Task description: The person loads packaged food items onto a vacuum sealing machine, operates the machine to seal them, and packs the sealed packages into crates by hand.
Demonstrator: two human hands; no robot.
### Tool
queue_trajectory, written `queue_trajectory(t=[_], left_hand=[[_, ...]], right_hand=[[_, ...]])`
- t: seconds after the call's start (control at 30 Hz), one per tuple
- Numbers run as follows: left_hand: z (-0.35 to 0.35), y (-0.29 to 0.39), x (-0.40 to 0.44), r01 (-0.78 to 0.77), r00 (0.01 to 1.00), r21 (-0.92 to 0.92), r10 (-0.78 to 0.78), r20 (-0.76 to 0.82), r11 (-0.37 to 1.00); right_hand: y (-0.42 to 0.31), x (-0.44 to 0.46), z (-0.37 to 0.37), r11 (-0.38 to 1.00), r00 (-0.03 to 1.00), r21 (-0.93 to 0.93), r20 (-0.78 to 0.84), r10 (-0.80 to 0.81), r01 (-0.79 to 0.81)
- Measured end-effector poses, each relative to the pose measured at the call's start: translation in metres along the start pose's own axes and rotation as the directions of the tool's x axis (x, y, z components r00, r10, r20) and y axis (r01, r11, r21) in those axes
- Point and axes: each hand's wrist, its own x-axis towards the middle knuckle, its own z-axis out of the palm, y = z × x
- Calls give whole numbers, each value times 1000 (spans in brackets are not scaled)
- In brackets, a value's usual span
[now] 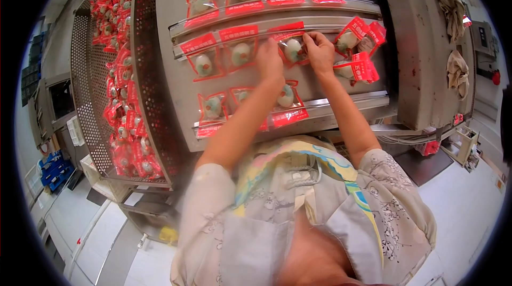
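Observation:
An egg packet, a clear pouch with red print and a pale egg inside, lies at the middle bar of the metal sealing bed. My right hand pinches its upper right edge between thumb and fingers. Motion blurs my left hand at the packet's left side, so its grip does not show clearly. Left of that hand, two more packets, one of them a flat egg packet, lie along the same bar. Several loose packets, among them a tilted red-topped pouch, are bunched right of my right hand.
A perforated metal bin on the left holds many egg packets. Another row of packets lies along the far bar, and one along the near bar. Cloths hang on the machine at right. Blue crates stand at far left.

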Motion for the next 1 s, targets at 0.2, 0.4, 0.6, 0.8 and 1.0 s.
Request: queue_trajectory(t=[0.2, 0.4, 0.6, 0.8, 1.0], left_hand=[[9, 19, -65, -712, 612, 604, 738, 283, 359], [-3, 12, -34, -737, 434, 645, 592, 679, -199], [-1, 20, -39, -746, 421, 644, 631, 652, -168], [16, 11, -91, -664, 733, 517, 333, 593, 540], [57, -15, -99, 541, 648, 375, -658, 384, 752]], right_hand=[[5, 4, -2, 977, 999, -213, 45, -18, 27], [-48, 13, 6, 538, 774, -668, 91, -627, 514], [-73, 15, -4, 545, 756, -605, 150, -638, 580], [-109, -46, -139, 168, 784, -883, 284, -551, 438], [-101, -81, -151, 627, 950, -714, 220, -222, 312]])
